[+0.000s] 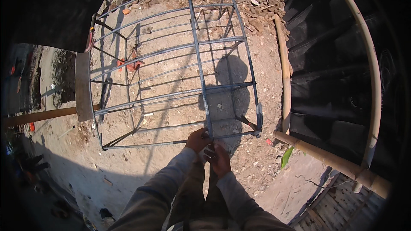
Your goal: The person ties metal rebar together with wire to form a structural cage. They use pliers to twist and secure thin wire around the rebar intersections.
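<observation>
A rebar cage (199, 60) of ribbed steel bars tied into a long box stands on the dirt in front of me. At its near side, a cross bar meets the lowest long bar. My left hand (198, 141) is closed at this crossing, its fingers gripping the bar. Just right of it and slightly nearer me, my right hand (219, 159) has its fingers curled below the joint. What lies between the right fingers is too small to make out. The two hands nearly touch.
Bamboo poles (283, 77) edge black sheeting (325, 68) on the right. A flat board (84, 87) and a wooden bar (47, 115) lie by the cage's left end. Rubble (263, 6) is heaped at the far right. A green leaf (287, 157) lies near the bamboo.
</observation>
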The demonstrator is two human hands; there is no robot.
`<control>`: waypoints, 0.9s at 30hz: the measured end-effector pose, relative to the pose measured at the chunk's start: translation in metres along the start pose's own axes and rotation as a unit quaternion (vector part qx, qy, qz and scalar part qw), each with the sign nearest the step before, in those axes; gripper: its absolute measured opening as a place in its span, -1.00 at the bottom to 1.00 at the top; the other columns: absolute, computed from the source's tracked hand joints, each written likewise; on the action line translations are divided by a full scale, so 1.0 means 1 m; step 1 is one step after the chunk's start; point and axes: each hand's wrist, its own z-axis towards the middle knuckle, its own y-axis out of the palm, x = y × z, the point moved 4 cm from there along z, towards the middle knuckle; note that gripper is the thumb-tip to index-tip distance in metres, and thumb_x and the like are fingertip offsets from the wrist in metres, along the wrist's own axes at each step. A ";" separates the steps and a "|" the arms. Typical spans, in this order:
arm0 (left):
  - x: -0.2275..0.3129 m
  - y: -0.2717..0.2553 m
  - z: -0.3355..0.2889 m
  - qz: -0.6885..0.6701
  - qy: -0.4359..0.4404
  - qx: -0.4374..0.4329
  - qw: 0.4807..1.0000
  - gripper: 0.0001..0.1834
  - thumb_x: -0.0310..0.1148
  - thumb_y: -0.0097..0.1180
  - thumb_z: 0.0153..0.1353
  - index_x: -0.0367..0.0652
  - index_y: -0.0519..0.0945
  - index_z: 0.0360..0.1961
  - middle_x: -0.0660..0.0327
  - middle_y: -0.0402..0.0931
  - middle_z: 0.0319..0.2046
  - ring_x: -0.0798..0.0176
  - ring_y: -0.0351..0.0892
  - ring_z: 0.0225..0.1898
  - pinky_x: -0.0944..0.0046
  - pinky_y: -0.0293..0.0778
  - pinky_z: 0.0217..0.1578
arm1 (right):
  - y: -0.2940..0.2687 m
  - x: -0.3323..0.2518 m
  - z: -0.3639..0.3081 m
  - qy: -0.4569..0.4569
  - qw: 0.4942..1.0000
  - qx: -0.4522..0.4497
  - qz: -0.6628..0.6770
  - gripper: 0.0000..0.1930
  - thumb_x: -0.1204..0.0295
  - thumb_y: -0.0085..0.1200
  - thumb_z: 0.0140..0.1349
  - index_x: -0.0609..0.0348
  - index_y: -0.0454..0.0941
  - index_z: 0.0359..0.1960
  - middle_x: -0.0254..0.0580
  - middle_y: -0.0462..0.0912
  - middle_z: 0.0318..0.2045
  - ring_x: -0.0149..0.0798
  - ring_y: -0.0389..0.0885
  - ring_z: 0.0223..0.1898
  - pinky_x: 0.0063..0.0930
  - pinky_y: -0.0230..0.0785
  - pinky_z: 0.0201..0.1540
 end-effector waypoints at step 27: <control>-0.005 0.019 -0.042 0.074 0.003 0.039 0.997 -0.74 -0.30 0.06 0.16 -0.25 0.67 -0.29 0.01 0.64 -0.37 0.07 0.64 -0.32 0.17 0.53 -0.30 | -0.029 -0.015 0.023 -0.210 0.901 0.040 -0.378 -0.85 0.50 0.15 0.23 0.23 0.60 -0.18 -0.29 0.64 -0.36 -0.46 0.59 -0.40 -0.54 0.45 -0.37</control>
